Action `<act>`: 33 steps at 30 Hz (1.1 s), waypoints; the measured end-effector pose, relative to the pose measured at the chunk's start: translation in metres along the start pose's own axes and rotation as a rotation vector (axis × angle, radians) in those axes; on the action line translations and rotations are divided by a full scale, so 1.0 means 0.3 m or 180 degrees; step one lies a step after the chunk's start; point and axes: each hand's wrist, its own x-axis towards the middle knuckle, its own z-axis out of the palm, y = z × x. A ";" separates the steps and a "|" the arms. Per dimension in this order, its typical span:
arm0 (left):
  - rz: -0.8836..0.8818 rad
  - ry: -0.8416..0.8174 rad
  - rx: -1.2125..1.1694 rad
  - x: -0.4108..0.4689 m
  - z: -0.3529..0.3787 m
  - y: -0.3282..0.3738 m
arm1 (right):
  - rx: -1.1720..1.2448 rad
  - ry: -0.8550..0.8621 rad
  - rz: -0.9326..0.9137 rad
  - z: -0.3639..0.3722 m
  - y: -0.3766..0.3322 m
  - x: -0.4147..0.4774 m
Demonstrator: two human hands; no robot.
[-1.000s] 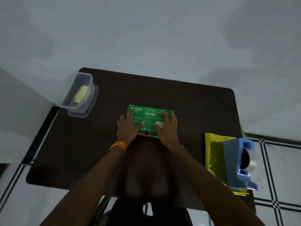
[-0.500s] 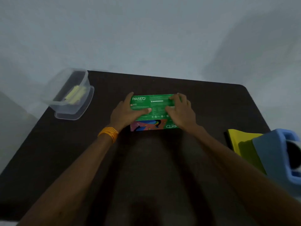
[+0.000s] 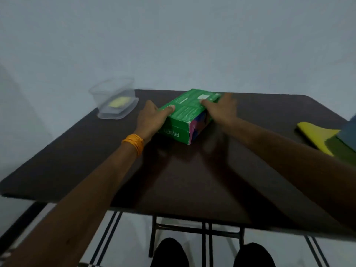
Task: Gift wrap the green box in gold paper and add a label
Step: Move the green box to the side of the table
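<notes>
The green box (image 3: 185,112) lies on the dark table (image 3: 173,170), turned at an angle with one short end facing me. My left hand (image 3: 152,118) grips its left side, thumb on the top face. My right hand (image 3: 221,110) holds the right side, thumb on top and fingers along the far edge, somewhat blurred. The gold paper (image 3: 319,135) lies folded at the table's right edge, partly under a blue tape dispenser (image 3: 349,135) that is cut off by the frame.
A clear plastic container (image 3: 115,101) with yellow labels inside stands on its lid at the table's far left corner. A wall rises just behind the table. The table's metal legs and tiled floor show below its near edge.
The box has been rotated from lying crosswise to pointing away at an angle, both hands staying on it. The camera has dropped lower and tilted up.
</notes>
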 end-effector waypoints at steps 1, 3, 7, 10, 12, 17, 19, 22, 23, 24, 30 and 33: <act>-0.0027 0.0036 -0.0004 -0.044 -0.028 -0.008 | 0.0410 -0.0235 0.0252 0.023 -0.013 -0.058; -0.0084 0.0072 -0.0039 -0.139 -0.107 -0.015 | 0.0983 -0.0849 0.0475 0.067 -0.041 -0.193; -0.0120 0.0065 -0.0076 -0.284 -0.286 -0.036 | 0.1196 -0.1225 0.0328 0.141 -0.124 -0.365; -0.0131 0.0123 -0.0081 -0.368 -0.422 -0.090 | 0.1125 -0.1558 0.0295 0.211 -0.200 -0.446; -0.0173 0.0238 -0.0121 -0.400 -0.507 -0.132 | 0.1131 -0.1683 0.0183 0.280 -0.239 -0.474; -0.0316 0.0477 -0.0148 -0.423 -0.654 -0.197 | 0.1000 -0.1983 -0.0022 0.389 -0.347 -0.574; -0.0382 0.0557 -0.0103 -0.418 -0.693 -0.221 | 0.1022 -0.2056 -0.0085 0.430 -0.376 -0.597; -0.0417 0.0612 -0.0094 -0.399 -0.726 -0.244 | 0.1079 -0.2085 -0.0115 0.475 -0.403 -0.603; -0.0439 0.0614 -0.0082 -0.393 -0.731 -0.248 | 0.1070 -0.2086 -0.0126 0.486 -0.406 -0.600; -0.0458 0.0641 -0.0061 -0.380 -0.735 -0.256 | 0.1063 -0.2087 -0.0132 0.497 -0.408 -0.592; -0.0507 0.1036 0.0744 -0.348 -0.721 -0.246 | 0.1146 -0.2205 -0.0094 0.464 -0.419 -0.580; 0.0293 0.2009 0.1494 -0.375 -0.676 -0.178 | 0.0997 -0.1958 -0.0227 0.408 -0.388 -0.554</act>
